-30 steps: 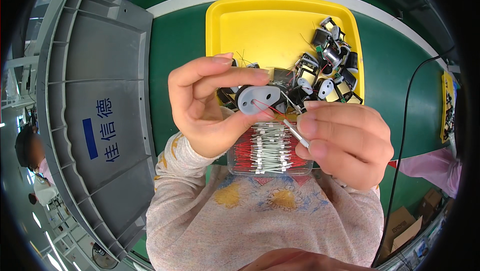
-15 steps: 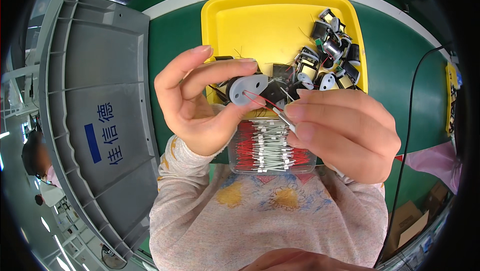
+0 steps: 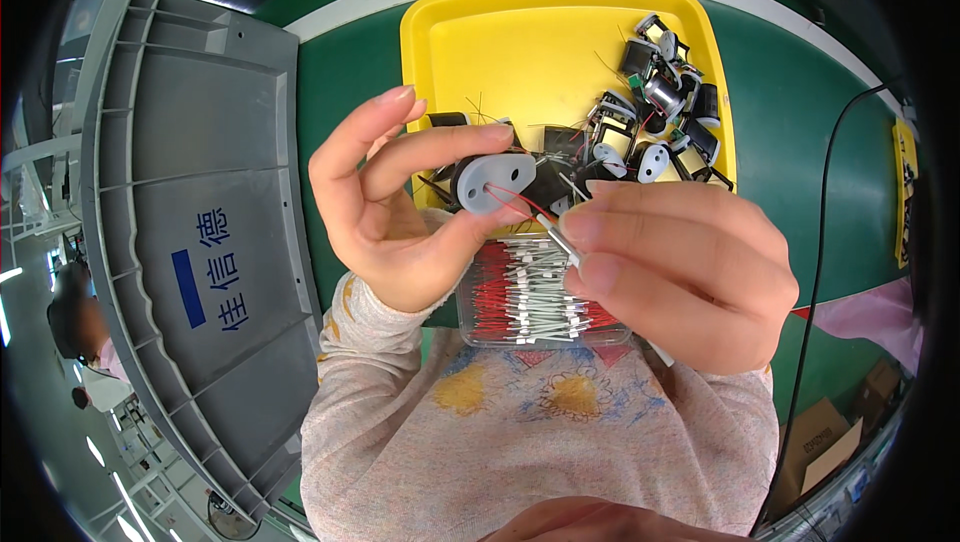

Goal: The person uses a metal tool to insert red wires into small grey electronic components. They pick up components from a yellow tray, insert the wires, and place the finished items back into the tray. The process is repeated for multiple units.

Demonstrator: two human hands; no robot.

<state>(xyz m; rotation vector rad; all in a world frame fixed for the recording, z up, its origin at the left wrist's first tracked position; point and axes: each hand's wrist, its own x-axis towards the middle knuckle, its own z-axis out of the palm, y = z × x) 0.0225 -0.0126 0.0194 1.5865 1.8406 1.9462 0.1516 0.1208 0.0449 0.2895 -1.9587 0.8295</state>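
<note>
My left hand [image 3: 380, 217] is closed on a small black motor-like part [image 3: 492, 184], gripping its edges between thumb and fingers. The part's pale grey oval end plate, pierced with holes, is turned up. From one hole a thin red wire [image 3: 530, 204] runs across to my right hand [image 3: 690, 267]. There, thumb and fingers pinch a slim white-and-silver wire lead [image 3: 562, 239] that meets the red wire. A white end [image 3: 660, 353] shows below the right palm. Beneath both hands lies a clear plastic box [image 3: 545, 344] of red and white wire leads [image 3: 545, 292].
Beyond my hands, a yellow tray [image 3: 500, 52] holds several similar black parts [image 3: 665, 97], mostly on its right. A large grey crate [image 3: 210, 162] stands on the left. A black cable [image 3: 822, 212] crosses the green table [image 3: 765, 132] on the right, past a cardboard box [image 3: 820, 447].
My right hand has shifted slightly left with the wire lead, and the red wire bows more. A white end now shows more plainly below the right palm. The left hand has barely moved.
</note>
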